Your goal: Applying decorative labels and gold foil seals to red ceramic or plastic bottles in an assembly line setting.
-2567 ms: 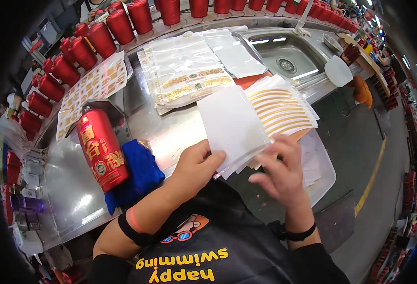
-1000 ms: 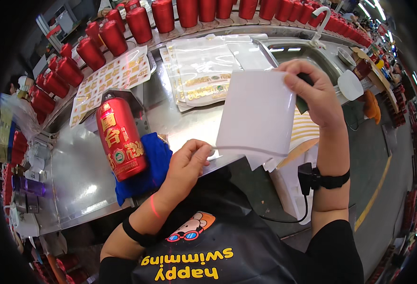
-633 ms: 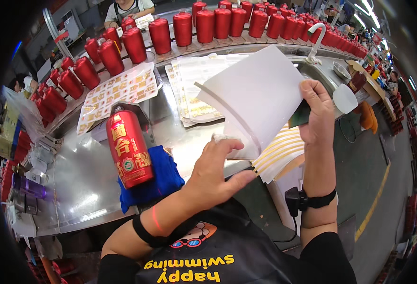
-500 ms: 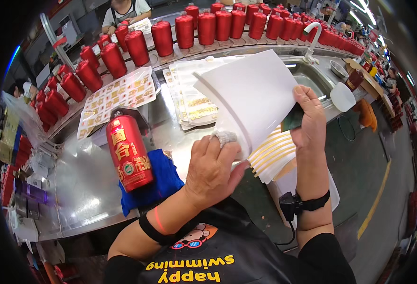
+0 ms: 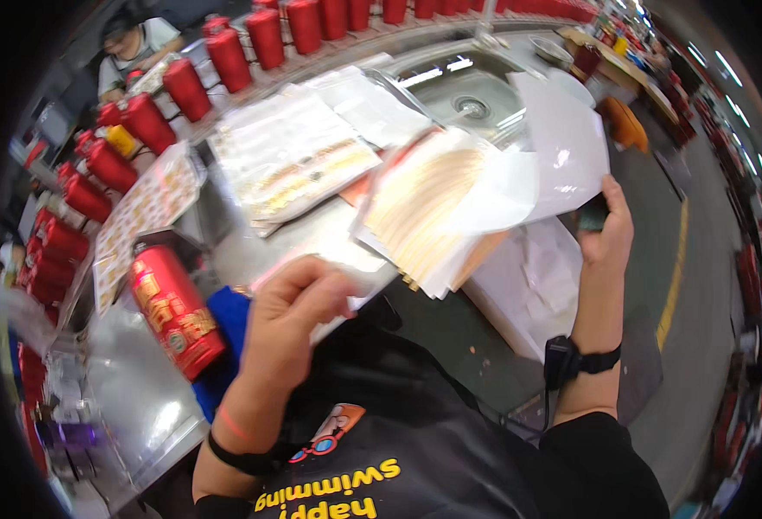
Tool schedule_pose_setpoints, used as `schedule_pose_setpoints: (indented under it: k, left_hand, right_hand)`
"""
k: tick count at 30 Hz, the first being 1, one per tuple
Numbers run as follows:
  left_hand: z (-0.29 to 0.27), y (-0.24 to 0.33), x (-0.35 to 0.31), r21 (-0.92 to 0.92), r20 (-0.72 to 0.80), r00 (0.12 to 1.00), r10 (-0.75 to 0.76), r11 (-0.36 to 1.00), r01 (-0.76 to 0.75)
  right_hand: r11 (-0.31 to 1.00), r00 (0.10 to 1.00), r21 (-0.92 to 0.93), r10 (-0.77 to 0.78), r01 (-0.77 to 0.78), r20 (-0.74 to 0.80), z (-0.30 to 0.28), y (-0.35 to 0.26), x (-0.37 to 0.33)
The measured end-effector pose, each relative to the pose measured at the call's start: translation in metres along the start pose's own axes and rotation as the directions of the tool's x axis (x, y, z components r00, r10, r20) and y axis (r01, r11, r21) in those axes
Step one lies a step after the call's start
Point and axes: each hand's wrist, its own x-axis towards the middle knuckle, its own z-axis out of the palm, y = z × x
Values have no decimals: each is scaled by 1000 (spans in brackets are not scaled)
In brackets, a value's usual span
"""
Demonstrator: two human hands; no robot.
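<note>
My left hand (image 5: 299, 311) is raised in front of my chest, its fingers pinched on a thin pale sticker strip (image 5: 359, 298). Off to the right, my right hand (image 5: 610, 233) holds up a white backing sheet (image 5: 562, 143) by its lower edge. Between the hands, a stack of sheets with gold stripe stickers (image 5: 428, 208) lies at the edge of the metal table (image 5: 268, 246). A red cylindrical bottle (image 5: 173, 307) with gold print lies on a blue cloth (image 5: 229, 316), just left of my left hand.
Rows of red bottles (image 5: 225, 60) line the back and left of the table. Clear bags of gold stickers (image 5: 290, 160) and a sticker sheet (image 5: 143, 212) lie behind the stack. There is a sink (image 5: 471, 95) at the back right, a white tray (image 5: 528, 277) below the table edge, and another person (image 5: 134, 43) far left.
My right hand has swung the white sheet off to the right, baring the gold-striped stack. My left hand left the sheet and now pinches a pale strip near my chest.
</note>
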Motion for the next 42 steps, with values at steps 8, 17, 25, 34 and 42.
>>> schedule_pose_setpoints:
  k: [8, 17, 25, 34, 42]
  left_hand:
    - [-15, 4, -4, -221, 74, 991, -109, 968, 122]
    - [-30, -3, -6, -414, 162, 945, -283, 850, 325]
    - [-62, 9, -39, -411, 252, 937, -242, 850, 329]
    - [-102, 21, -107, -546, 43, 971, -235, 809, 220]
    - [-138, 7, -157, -101, -432, 893, 130, 976, -191]
  right_hand:
    - [917, 922, -399, -158, 4, -353, -216, 16, 67]
    - [844, 965, -495, -92, 205, 244, -62, 43, -15]
    - [781, -49, -53, 107, 623, 993, 164, 69, -148]
    - [902, -268, -149, 272, 404, 924, 209, 90, -197]
    - [888, -356, -249, 393, 388, 848, 224, 93, -220]
